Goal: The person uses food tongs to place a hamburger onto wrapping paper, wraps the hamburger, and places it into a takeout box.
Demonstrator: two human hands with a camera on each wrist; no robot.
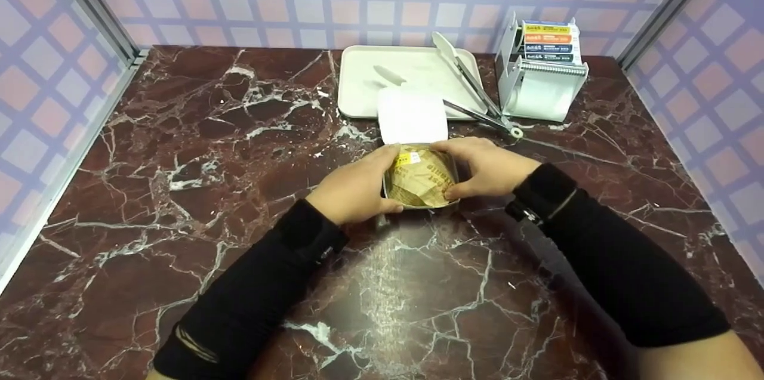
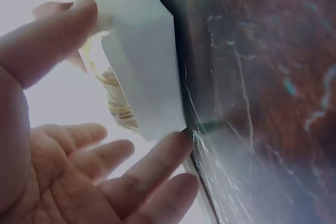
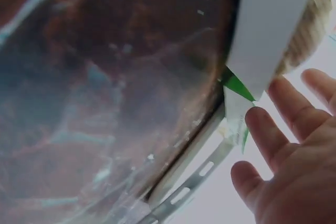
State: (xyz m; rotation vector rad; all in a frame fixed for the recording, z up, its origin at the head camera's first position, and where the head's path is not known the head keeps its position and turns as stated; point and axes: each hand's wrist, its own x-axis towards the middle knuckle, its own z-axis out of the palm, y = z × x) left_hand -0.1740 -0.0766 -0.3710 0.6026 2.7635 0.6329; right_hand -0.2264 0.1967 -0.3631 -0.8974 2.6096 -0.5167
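Observation:
A wrapped bundle [image 1: 421, 180] in tan printed paper with a yellow label sits in a small white carton whose lid [image 1: 413, 117] is raised at the back. My left hand [image 1: 358, 186] lies along the carton's left side, thumb at the near corner, fingers towards the far one. On the other side, my right hand [image 1: 492, 168] rests its thumb on the bundle's right edge and its fingers at the back right corner. Both wrist views show loosely spread fingers beside the carton wall [image 2: 144, 66]. A green patch [image 3: 237, 85] shows behind the wall in the right wrist view.
Behind the carton lies a cream tray [image 1: 358, 90]. Tongs [image 1: 471, 82] with black handles lie partly on it, jaws apart. At the back right stands a white label dispenser [image 1: 543, 90] with coloured label rolls. Small crumbs dot the dark marbled tabletop [image 1: 197, 123].

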